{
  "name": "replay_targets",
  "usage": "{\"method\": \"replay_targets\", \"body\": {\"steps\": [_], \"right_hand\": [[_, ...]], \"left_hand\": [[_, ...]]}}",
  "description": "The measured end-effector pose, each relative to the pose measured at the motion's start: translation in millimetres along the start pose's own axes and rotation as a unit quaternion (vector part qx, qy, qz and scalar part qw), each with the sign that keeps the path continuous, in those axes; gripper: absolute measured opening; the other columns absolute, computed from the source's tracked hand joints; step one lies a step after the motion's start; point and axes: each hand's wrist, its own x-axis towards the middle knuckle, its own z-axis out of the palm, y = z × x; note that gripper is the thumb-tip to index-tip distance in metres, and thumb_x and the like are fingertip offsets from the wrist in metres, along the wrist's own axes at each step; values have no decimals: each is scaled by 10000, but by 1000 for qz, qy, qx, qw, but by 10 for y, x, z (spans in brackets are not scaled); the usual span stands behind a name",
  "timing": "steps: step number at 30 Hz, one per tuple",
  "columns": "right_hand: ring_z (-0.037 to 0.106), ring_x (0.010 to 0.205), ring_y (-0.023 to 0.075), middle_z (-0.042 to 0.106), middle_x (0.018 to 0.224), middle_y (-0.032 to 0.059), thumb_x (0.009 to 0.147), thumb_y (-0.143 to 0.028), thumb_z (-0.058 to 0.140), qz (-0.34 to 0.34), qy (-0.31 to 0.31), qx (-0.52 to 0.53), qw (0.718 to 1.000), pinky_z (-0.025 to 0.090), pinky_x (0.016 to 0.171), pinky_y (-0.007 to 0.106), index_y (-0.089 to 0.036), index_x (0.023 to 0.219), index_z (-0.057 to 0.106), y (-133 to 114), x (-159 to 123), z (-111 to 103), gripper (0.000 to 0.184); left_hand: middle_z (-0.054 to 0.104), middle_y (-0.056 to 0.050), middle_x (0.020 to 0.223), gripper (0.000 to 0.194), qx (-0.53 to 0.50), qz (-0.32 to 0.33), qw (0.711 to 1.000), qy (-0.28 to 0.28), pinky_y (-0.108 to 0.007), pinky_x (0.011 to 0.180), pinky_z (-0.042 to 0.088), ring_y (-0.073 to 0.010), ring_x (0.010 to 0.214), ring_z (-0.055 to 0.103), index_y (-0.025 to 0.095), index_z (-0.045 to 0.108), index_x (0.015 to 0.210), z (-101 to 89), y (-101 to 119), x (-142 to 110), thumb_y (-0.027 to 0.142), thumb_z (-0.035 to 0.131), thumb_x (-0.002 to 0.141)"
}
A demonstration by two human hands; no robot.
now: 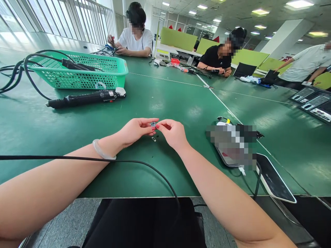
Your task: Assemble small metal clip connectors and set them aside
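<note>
Sm. part point(153, 124) pinched in L grip point(136, 131); R grip point(172, 133) at its edge, hold can't be told. Best kept low over surface point(170, 93), pressed lightly.

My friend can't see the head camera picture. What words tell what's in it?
A left hand holds a tiny part, the right hand pinching beside it, at a green table. A black tool lies before a green basket; other people are farther back.

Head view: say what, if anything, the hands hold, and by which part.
The left hand holds a small part between thumb and fingers, apparently by its edges. The right hand is at its right side; grip unclear.
</note>
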Motion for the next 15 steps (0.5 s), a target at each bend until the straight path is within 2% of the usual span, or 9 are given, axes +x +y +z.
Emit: {"method": "replay_targets", "body": {"steps": [6,15], "right_hand": [[554,634,121,659,703,-8,785,-349,601,-16,1,-10,1000,434,638,265,-198,732,659,25,9,9,170],[517,608,117,633,689,-8,800,-346,577,-28,-2,-36,999,421,619,264,-202,736,636,8,0,-1,168]], "left_hand": [[672,-1,795,568,39,21,999,0,-327,879,488,-95,723,588,138,606,1247,1,8,0,179,728,694],[679,-8,773,522,98,48,994,9,-328,813,473,-128,701,588,155,642,1209,20,50,-22,175,710,692]]}}
